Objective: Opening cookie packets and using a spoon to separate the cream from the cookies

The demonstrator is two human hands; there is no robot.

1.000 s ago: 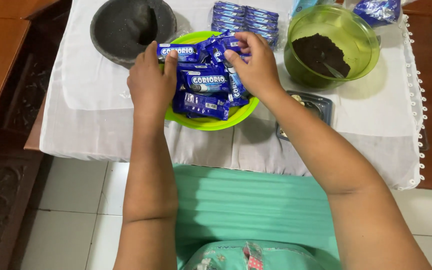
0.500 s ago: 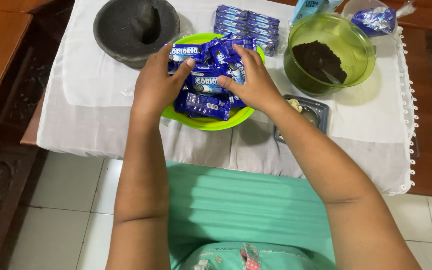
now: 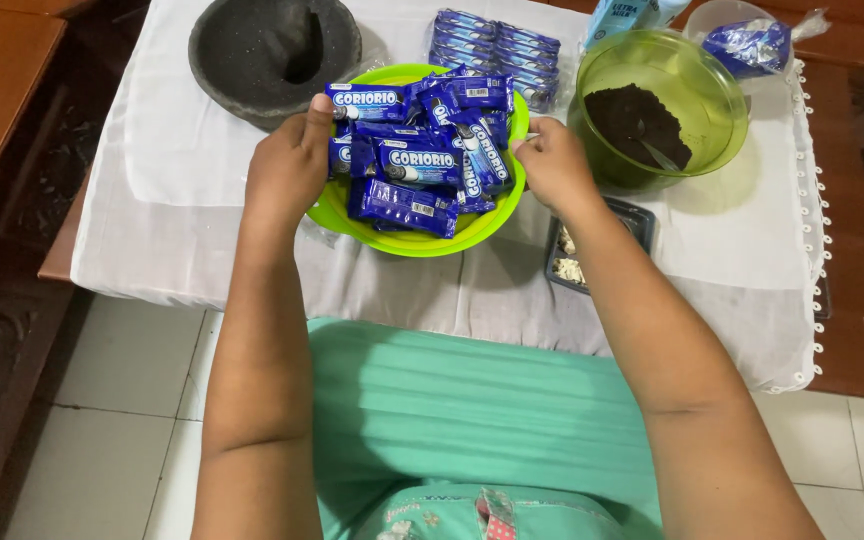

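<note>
My left hand (image 3: 287, 170) and right hand (image 3: 552, 165) clamp opposite rims of the green bowl (image 3: 422, 240), which sits on the white cloth (image 3: 202, 220). It seems light, stiff plastic; the heaped blue packets (image 3: 422, 165) look slick and likely to slide.

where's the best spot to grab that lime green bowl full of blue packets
Probably by the rim of the lime green bowl, from its two opposite sides at once. It is wide, shallow and heaped with blue snack packets, so a one-sided grip might tip it. The left hand and right hand sit at those sides, fingers at the edge.
</note>
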